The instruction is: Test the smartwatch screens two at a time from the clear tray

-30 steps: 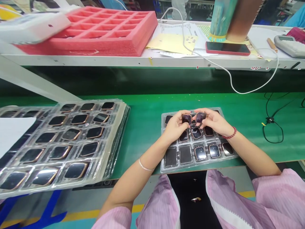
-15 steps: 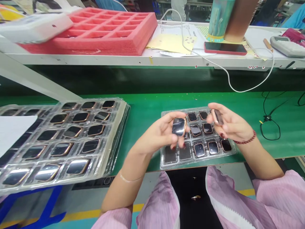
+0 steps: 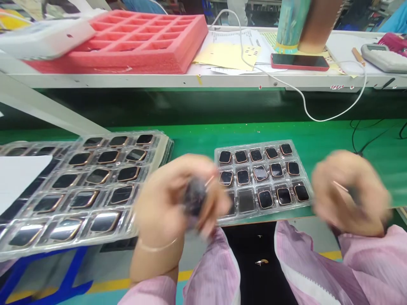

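Observation:
My left hand [image 3: 181,199], smeared by motion, is closed around a dark watch case [image 3: 194,197] just left of the small clear tray. My right hand [image 3: 351,192], also blurred, curls around another watch case [image 3: 353,195], of which only a thin rim and a dark patch show. Between the hands, the clear plastic tray [image 3: 266,147] lies on the green bench. Square black-glass watch cases with rose-gold edges, such as this watch case [image 3: 266,199], fill most of its pockets. At its front left, one pocket [image 3: 246,200] holds no watch case; the pocket beside it is partly hidden by my left hand.
On the left lies a stack of clear trays [image 3: 160,148] filled with watch cases, with a white sheet [image 3: 22,180] over part of it. The shelf [image 3: 159,80] above bears pink foam [image 3: 190,46], papers, a phone [image 3: 299,62] and a calculator [image 3: 386,57]. A white cable [image 3: 302,97] hangs down.
Both hands have moved apart and away from above the small tray, each with its watch case. The left hand went left and down, the right hand right and down. More tray pockets now show.

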A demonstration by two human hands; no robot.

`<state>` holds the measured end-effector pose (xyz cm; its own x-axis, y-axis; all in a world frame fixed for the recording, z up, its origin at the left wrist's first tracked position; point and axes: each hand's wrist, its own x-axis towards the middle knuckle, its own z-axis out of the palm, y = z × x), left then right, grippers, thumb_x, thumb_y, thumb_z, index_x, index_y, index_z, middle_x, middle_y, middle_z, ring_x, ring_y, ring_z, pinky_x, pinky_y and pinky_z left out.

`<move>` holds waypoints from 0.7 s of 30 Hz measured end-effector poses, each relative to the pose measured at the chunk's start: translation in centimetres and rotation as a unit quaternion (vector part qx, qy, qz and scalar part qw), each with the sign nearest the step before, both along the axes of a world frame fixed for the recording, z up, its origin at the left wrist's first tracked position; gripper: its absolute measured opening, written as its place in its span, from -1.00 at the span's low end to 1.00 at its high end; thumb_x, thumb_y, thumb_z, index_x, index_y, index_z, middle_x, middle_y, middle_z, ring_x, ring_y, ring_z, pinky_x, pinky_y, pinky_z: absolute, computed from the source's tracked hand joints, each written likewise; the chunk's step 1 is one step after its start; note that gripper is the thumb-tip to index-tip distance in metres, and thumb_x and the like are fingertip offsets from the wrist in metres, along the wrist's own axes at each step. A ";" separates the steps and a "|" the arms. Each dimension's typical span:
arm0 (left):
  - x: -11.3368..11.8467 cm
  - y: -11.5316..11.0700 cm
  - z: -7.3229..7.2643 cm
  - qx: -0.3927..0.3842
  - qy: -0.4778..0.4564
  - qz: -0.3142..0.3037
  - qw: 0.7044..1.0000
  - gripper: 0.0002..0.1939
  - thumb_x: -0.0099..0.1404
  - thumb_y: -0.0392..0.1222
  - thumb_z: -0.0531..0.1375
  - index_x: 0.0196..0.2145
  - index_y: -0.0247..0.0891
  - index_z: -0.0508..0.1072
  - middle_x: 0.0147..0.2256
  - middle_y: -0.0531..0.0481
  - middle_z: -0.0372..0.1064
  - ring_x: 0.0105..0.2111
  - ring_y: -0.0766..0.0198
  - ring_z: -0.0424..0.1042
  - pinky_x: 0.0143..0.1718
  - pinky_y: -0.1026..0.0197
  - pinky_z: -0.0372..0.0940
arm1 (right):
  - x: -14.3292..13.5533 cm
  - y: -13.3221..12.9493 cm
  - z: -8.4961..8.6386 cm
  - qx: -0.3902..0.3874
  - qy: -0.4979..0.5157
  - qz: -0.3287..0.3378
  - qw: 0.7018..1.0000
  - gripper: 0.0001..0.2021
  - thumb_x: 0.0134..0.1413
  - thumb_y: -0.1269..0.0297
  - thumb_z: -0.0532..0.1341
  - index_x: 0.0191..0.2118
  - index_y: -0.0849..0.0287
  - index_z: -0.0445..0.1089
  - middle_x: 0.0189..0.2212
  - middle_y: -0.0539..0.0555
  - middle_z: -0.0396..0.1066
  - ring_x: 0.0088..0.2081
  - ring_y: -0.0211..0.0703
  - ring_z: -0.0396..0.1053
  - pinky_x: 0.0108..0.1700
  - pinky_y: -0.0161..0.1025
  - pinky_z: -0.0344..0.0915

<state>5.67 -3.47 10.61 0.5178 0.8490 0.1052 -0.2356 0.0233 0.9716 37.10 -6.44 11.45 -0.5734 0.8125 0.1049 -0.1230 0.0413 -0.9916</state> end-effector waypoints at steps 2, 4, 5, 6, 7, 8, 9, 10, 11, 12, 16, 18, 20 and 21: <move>1.8 1.8 -0.9 0.011 0.027 -0.058 0.998 -0.20 0.02 -0.04 0.47 0.21 -0.01 0.35 -0.18 -0.05 0.56 -0.39 0.19 0.56 -0.57 0.25 0.41 | -0.8 2.8 -1.9 0.009 0.017 0.023 1.000 -0.42 0.07 0.13 0.45 0.18 0.06 0.31 0.01 0.20 0.48 -0.29 -0.12 0.56 -0.37 -0.22 0.55; 4.0 3.8 -2.8 0.016 0.079 -0.039 0.996 -0.29 0.12 -0.12 0.41 0.21 -0.18 0.34 -0.10 -0.13 0.53 -0.34 0.22 0.56 -0.50 0.28 0.41 | -1.6 5.5 -4.5 0.005 0.021 0.005 1.000 -0.39 0.08 0.25 0.43 0.22 0.06 0.26 0.08 0.20 0.44 -0.21 -0.14 0.56 -0.29 -0.24 0.58; 4.9 4.7 -4.0 0.017 0.102 -0.013 0.995 -0.35 0.14 -0.13 0.38 0.17 -0.25 0.36 -0.10 -0.16 0.52 -0.33 0.22 0.56 -0.49 0.29 0.40 | -1.9 6.6 -5.9 -0.005 0.016 -0.018 1.000 -0.40 0.09 0.25 0.41 0.22 0.07 0.26 0.08 0.20 0.45 -0.20 -0.14 0.56 -0.30 -0.27 0.58; 5.6 5.4 -5.1 0.015 0.122 0.013 0.992 -0.43 0.17 -0.12 0.36 0.11 -0.30 0.39 -0.11 -0.17 0.51 -0.35 0.23 0.55 -0.49 0.30 0.37 | -2.1 7.5 -7.2 -0.021 0.006 -0.044 0.999 -0.46 0.12 0.24 0.38 0.19 0.09 0.29 0.05 0.19 0.47 -0.23 -0.17 0.56 -0.32 -0.29 0.57; 6.2 5.9 -6.2 0.013 0.133 0.032 0.990 -0.52 0.20 -0.10 0.33 0.05 -0.33 0.43 -0.15 -0.17 0.51 -0.38 0.24 0.54 -0.51 0.31 0.34 | -2.3 8.2 -8.3 -0.034 -0.007 -0.068 0.997 -0.55 0.16 0.23 0.35 0.14 0.12 0.33 -0.01 0.17 0.51 -0.29 -0.20 0.56 -0.36 -0.32 0.55; 6.6 6.2 -7.2 0.011 0.141 0.044 0.989 -0.58 0.22 -0.09 0.30 -0.02 -0.35 0.45 -0.19 -0.16 0.51 -0.42 0.25 0.53 -0.53 0.31 0.31 | -2.4 8.5 -9.1 -0.041 -0.020 -0.088 0.995 -0.63 0.19 0.22 0.32 0.09 0.15 0.37 -0.08 0.15 0.54 -0.36 -0.24 0.55 -0.40 -0.36 0.53; 6.8 6.3 -8.0 0.010 0.144 0.052 0.988 -0.63 0.24 -0.09 0.28 -0.07 -0.35 0.46 -0.22 -0.14 0.51 -0.46 0.26 0.51 -0.55 0.31 0.28 | -2.3 8.7 -9.8 -0.044 -0.031 -0.102 0.993 -0.70 0.22 0.22 0.30 0.03 0.17 0.40 -0.14 0.14 0.55 -0.42 -0.28 0.53 -0.44 -0.38 0.50; 6.9 6.2 -8.6 0.011 0.145 0.054 0.988 -0.66 0.24 -0.09 0.27 -0.10 -0.35 0.47 -0.25 -0.13 0.51 -0.48 0.27 0.50 -0.56 0.31 0.26 | -2.3 8.7 -10.2 -0.042 -0.040 -0.111 0.992 -0.74 0.23 0.23 0.28 -0.01 0.19 0.42 -0.19 0.12 0.56 -0.47 -0.31 0.50 -0.46 -0.39 0.48; 6.9 6.1 -9.0 0.012 0.146 0.054 0.988 -0.68 0.24 -0.10 0.27 -0.10 -0.34 0.47 -0.25 -0.12 0.51 -0.48 0.28 0.49 -0.55 0.31 0.26 | -2.2 8.6 -10.4 -0.037 -0.045 -0.115 0.992 -0.76 0.23 0.24 0.27 -0.03 0.19 0.43 -0.22 0.10 0.56 -0.49 -0.33 0.49 -0.47 -0.40 0.47; 6.9 5.8 -9.3 0.012 0.147 0.053 0.988 -0.68 0.23 -0.12 0.27 -0.10 -0.33 0.47 -0.24 -0.11 0.51 -0.48 0.28 0.49 -0.53 0.30 0.27 | -2.1 8.5 -10.5 -0.033 -0.046 -0.117 0.991 -0.76 0.22 0.27 0.26 -0.02 0.19 0.43 -0.21 0.10 0.56 -0.49 -0.33 0.49 -0.47 -0.40 0.47; 6.9 5.3 -9.8 0.012 0.136 0.058 0.989 -0.66 0.18 -0.24 0.27 -0.06 -0.30 0.45 -0.22 -0.08 0.51 -0.45 0.32 0.48 -0.38 0.25 0.39 | -2.0 8.1 -10.4 -0.019 -0.046 -0.120 0.992 -0.65 0.14 0.40 0.26 0.06 0.17 0.38 -0.12 0.10 0.55 -0.39 -0.28 0.53 -0.42 -0.36 0.50; 7.0 5.3 -10.0 0.011 0.116 0.073 0.991 -0.68 0.17 -0.27 0.26 -0.09 -0.30 0.44 -0.25 -0.06 0.50 -0.45 0.34 0.46 -0.34 0.23 0.41 | -2.0 8.0 -10.6 -0.010 -0.051 -0.117 0.992 -0.63 0.13 0.43 0.24 0.08 0.17 0.36 -0.10 0.12 0.54 -0.38 -0.29 0.54 -0.40 -0.36 0.50; 7.0 5.5 -10.2 0.009 0.099 0.087 0.991 -0.69 0.15 -0.28 0.26 -0.11 -0.30 0.44 -0.27 -0.04 0.49 -0.43 0.33 0.45 -0.33 0.24 0.41 | -2.0 8.0 -10.7 0.000 -0.055 -0.112 0.992 -0.62 0.14 0.43 0.23 0.10 0.18 0.34 -0.08 0.13 0.54 -0.38 -0.29 0.53 -0.38 -0.35 0.50; 7.1 5.5 -10.3 0.009 0.094 0.091 0.991 -0.68 0.15 -0.28 0.26 -0.10 -0.29 0.43 -0.28 -0.03 0.49 -0.42 0.33 0.45 -0.33 0.24 0.41 | -2.0 8.0 -10.8 0.005 -0.056 -0.109 0.992 -0.61 0.14 0.43 0.23 0.10 0.18 0.34 -0.07 0.13 0.53 -0.37 -0.29 0.53 -0.37 -0.35 0.50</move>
